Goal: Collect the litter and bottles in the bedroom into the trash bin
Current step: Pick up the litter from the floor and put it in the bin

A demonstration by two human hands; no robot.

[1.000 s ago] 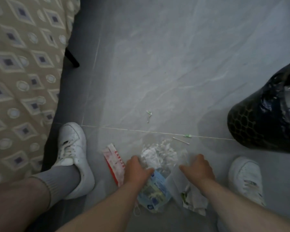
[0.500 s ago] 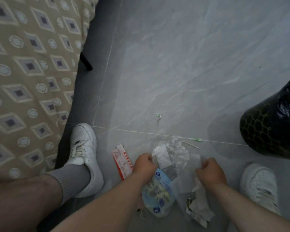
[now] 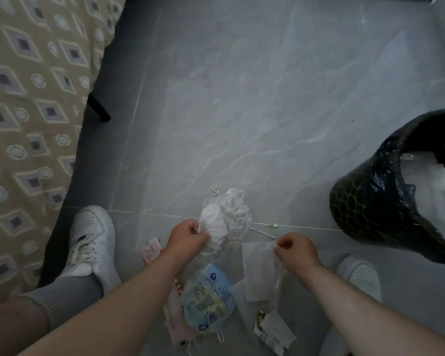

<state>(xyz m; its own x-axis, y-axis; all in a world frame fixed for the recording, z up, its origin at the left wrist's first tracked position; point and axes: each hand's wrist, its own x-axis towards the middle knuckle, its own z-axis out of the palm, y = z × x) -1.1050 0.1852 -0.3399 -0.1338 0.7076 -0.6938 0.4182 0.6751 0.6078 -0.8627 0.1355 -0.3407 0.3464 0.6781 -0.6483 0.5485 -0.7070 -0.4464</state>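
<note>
My left hand (image 3: 188,236) is closed on a crumpled clear plastic bag (image 3: 226,217) with white paper in it, lifted off the floor. My right hand (image 3: 294,250) pinches a flat white sheet (image 3: 257,271) and a thin clear wrapper that hang below it. Under my arms lie a blue printed packet (image 3: 208,296), a red and white wrapper (image 3: 152,250) and a torn white wrapper (image 3: 274,331). The black trash bin (image 3: 370,201), lined with a black bag and holding white litter, stands to the right.
A cotton swab (image 3: 262,233) and small green scraps (image 3: 271,225) lie on the grey tile floor by the grout line. My white shoes (image 3: 90,242) flank the litter. A bed with a patterned beige cover (image 3: 28,104) and a black leg fills the left.
Both hands rose from the floor pile, the left lifting the crumpled plastic bag and the right lifting the white sheet. The view shifted so the bin's inside shows.
</note>
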